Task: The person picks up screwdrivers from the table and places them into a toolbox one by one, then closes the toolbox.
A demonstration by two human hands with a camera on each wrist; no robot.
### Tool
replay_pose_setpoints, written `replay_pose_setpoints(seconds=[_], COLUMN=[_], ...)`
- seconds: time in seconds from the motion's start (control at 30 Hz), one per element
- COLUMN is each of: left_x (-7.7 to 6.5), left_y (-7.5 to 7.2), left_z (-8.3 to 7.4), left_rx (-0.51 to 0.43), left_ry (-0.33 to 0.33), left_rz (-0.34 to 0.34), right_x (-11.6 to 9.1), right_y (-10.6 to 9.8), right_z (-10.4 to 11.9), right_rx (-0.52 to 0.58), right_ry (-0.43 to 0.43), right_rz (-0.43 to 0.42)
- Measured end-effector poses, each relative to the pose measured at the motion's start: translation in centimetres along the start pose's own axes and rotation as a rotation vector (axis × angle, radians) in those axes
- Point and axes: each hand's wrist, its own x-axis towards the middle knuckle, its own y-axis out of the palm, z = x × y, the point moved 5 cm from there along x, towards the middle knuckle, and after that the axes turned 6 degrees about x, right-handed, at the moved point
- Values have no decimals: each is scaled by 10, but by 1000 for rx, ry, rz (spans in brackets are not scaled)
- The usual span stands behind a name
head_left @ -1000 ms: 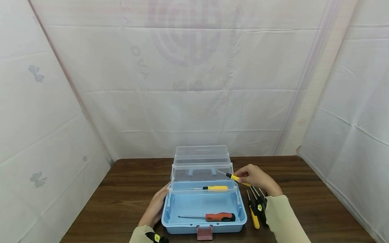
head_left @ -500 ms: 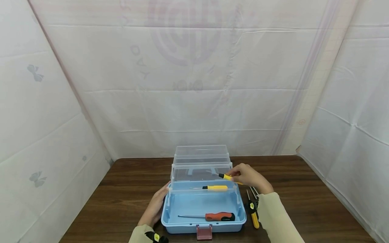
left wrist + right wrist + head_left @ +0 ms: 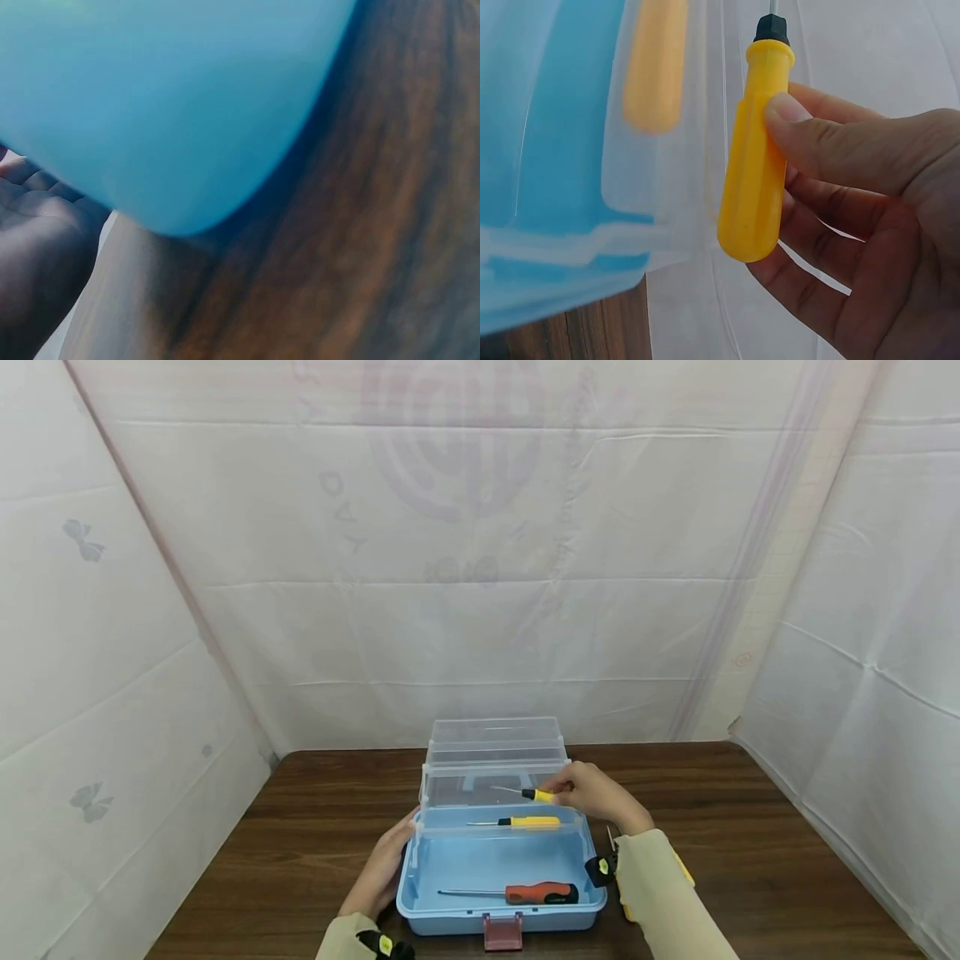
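My right hand (image 3: 596,793) pinches a yellow-handled screwdriver (image 3: 756,165) between thumb and fingers over the clear upper part of a blue toolbox (image 3: 498,860). Its thin shaft points left in the head view. Below it, a second yellow screwdriver (image 3: 535,822) lies in a clear tray. A red-and-black screwdriver (image 3: 542,893) lies in the blue base near the front. Against the toolbox's left side rests my left hand (image 3: 384,867), its fingers mostly hidden; the left wrist view shows part of its palm (image 3: 45,217) beside the blue wall.
Clear tiers (image 3: 498,752) stand raised at the toolbox's back, and a reddish latch (image 3: 503,933) hangs at its front. Right of the toolbox, tools with yellow handles (image 3: 629,912) are mostly hidden by my right sleeve (image 3: 660,877). White sheeting (image 3: 480,610) surrounds the wooden table (image 3: 322,802).
My right hand has moved left with the yellow screwdriver, from beside the toolbox to over its clear tiers. The right sleeve now covers more of the tools on the table. The left hand stays put.
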Motion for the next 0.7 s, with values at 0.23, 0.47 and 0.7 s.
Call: replay_pose_setpoints(seconds=[0.23,0.47,0.7], left_x=[1,2,3], left_y=[-2,2,6], left_z=[3,3,-1], left_rx=[-8,-20,-1], left_ry=[-10,-8,2], left_rz=[-3,9,13], right_x=[6,9,13], right_y=[8,14,20], right_z=[6,9,11], right_rx=[-16,-17,-15], right_ry=[-29,-51,-69], right_rz=[5,20,29])
